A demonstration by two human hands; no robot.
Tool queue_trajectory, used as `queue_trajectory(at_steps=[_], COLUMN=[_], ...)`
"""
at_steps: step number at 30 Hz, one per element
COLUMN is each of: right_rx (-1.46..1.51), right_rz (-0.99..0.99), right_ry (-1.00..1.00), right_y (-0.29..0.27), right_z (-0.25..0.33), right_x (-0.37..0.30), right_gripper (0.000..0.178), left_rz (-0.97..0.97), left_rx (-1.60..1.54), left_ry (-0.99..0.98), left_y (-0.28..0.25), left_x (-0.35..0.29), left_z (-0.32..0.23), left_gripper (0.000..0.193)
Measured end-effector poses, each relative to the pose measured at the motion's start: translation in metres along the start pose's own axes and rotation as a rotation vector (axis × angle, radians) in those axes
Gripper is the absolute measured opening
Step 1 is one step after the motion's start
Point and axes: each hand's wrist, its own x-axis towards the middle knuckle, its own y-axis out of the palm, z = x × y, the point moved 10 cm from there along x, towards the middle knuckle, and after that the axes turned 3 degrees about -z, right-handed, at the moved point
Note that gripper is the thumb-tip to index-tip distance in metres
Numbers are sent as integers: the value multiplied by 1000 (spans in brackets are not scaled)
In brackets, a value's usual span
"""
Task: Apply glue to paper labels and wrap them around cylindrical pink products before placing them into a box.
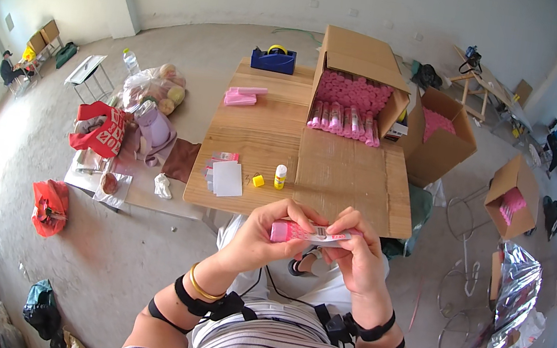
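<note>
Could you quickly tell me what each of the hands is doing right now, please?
Left hand: closed on the pink end of the pink roll.
Right hand: closed on the same roll's white label end.

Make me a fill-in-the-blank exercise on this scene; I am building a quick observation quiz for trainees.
1. Both hands, the left hand and the right hand, hold one small pink roll with a white paper label between them, so the count of rolls held is ____.
2. The open brown cardboard box on the wooden table is filled with rolls of the colour ____.
3. The blue tape dispenser sits at the table's ____ edge.

Missing words: one; pink; far
</note>
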Motion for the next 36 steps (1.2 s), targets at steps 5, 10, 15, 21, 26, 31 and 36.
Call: queue_trajectory(at_steps=[5, 10, 15, 21, 26, 31, 36], right_rx=[-1, -17, -26, -531, -458, -267, -835], right_rz=[-13, 2, 41, 155, 131, 85, 70], right_ry=[-10, -8, 17, -301, -297, -102, -380], right_y=[2, 2, 6, 19, 8, 2, 14], right_z=[3, 3, 5, 32, 24, 9, 31], right_x=[0, 0, -2, -7, -6, -8, -17], right_gripper=[16, 16, 15, 17, 21, 22, 28], left_rz=[-32, -39, -27, -37, -50, -13, -86], left_rx=[2, -3, 7, -18, -34, 18, 75], left_ry=[-1, 7, 34, 22, 19, 65, 130], left_y=[-1, -1, -2, -7, -2, 1, -13], left_x=[-1, -1, -1, -2, -1, -2, -1], left_z=[-1, -2, -4, 0, -5, -11, -9], left_gripper=[12, 12, 10, 7, 15, 20, 22])
